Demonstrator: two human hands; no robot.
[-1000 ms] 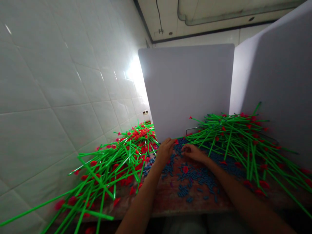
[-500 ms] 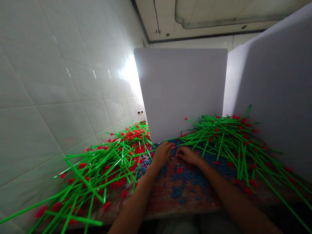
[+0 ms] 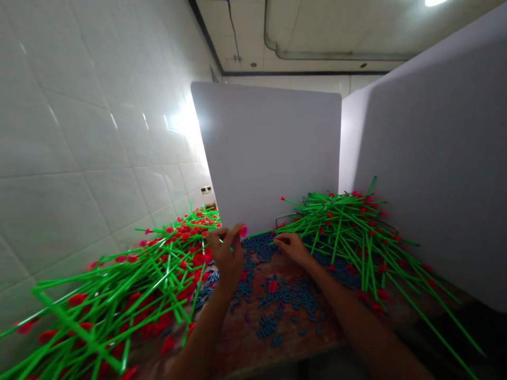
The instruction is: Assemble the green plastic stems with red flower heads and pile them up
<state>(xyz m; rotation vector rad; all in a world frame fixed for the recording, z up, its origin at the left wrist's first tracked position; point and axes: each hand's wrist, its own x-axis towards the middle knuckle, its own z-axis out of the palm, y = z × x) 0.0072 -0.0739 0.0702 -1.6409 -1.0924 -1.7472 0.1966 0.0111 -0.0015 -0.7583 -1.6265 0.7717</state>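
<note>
My left hand is raised at the middle left of the work surface. Its thumb and finger are pinched on a small red suction cup. To the right, my right hand hovers low over scattered blue plugs, fingertips pressed together. A hint of green shows at those fingertips, too small to name. On the left lies a heap of green sticks mixed with red suction cups. At the right, beyond my right hand, another pile of green sticks carries red cups on many ends.
A white upright panel stands behind the surface, with another panel on the right. White tiles line the left wall. A small jar stands behind the left heap. More blue plugs lie on the worn tabletop near its front edge.
My hands have moved apart. The left has gone leftward with the red suction cup, while the right stays near the blue plugs. The whole view has shifted a little to the right.
</note>
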